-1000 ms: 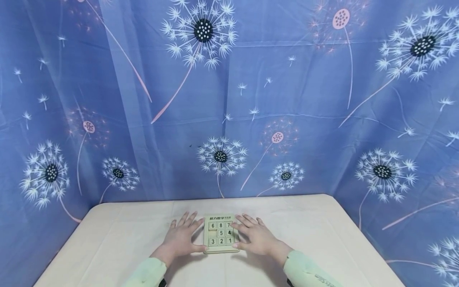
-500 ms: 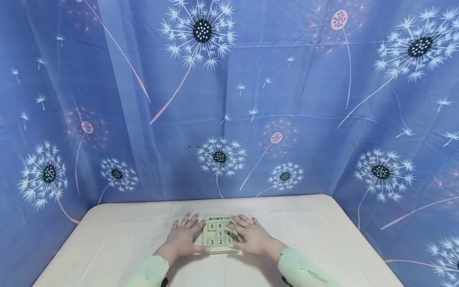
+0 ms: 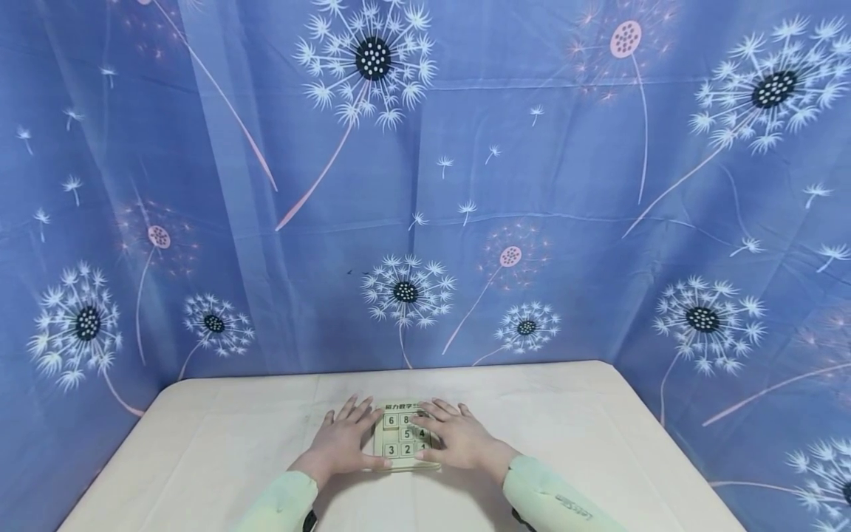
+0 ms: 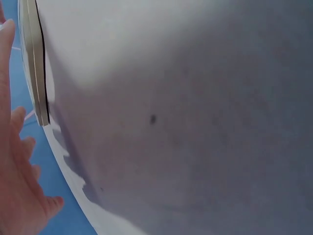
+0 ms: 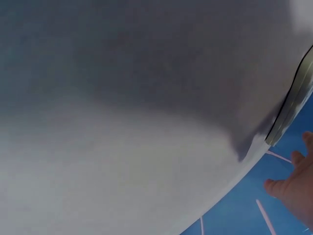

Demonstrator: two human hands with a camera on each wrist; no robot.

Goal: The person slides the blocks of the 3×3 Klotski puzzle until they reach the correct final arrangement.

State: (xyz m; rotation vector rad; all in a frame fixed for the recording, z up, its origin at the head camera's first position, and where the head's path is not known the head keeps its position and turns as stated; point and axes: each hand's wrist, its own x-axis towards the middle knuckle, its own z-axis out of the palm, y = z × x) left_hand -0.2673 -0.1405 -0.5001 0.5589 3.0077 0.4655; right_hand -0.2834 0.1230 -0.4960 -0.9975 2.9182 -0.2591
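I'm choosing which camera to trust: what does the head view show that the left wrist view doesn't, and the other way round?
Only the head view: the numbered tiles and both pale green sleeves.
Only the left wrist view: a small dark speck against the pale tabletop.
Both: the left hand, the tile board, the tabletop and the blue backdrop.

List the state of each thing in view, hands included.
Number puzzle: face up; middle-left cell vacant, top-right cell mostly covered.
Left hand: fingers spread, at the puzzle's left edge.
Right hand: fingers spread, over the puzzle's right part.
Blue backdrop: hanging, creased.
Sleeves: covering the forearms, hands bare.
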